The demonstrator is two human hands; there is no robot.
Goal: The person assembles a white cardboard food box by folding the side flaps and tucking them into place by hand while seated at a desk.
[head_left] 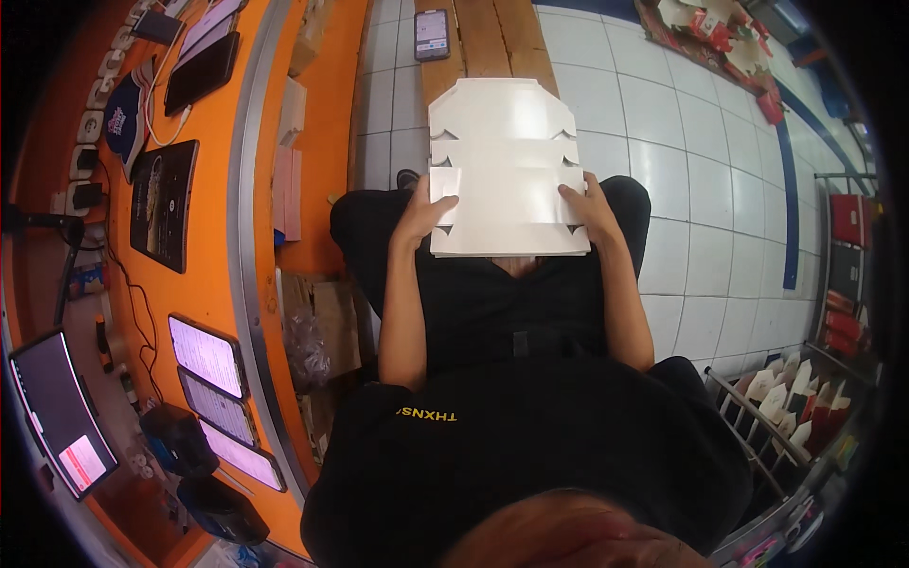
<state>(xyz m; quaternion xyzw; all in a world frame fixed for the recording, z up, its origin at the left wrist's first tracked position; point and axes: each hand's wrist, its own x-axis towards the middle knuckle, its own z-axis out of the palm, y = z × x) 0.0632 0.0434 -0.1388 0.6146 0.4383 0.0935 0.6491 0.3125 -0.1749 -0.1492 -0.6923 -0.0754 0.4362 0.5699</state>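
Observation:
A stack of flat white die-cut cardboard box blanks (509, 151) rests over my lap and the near end of a wooden bench. Its glossy top sheet has clipped far corners and small notches along both sides. My left hand (423, 214) grips the stack's left edge, thumb on top and fingers hidden beneath. On the opposite edge, my right hand (591, 210) holds it the same way. How many sheets lie in the stack cannot be made out.
The wooden bench (485, 38) carries a phone (432, 35) beyond the stack. Along my left runs an orange desk (210, 237) with several lit phones, a dark tablet-like device (165, 205) and a monitor (64, 414). A wire rack (757, 421) of folded cartons stands at right.

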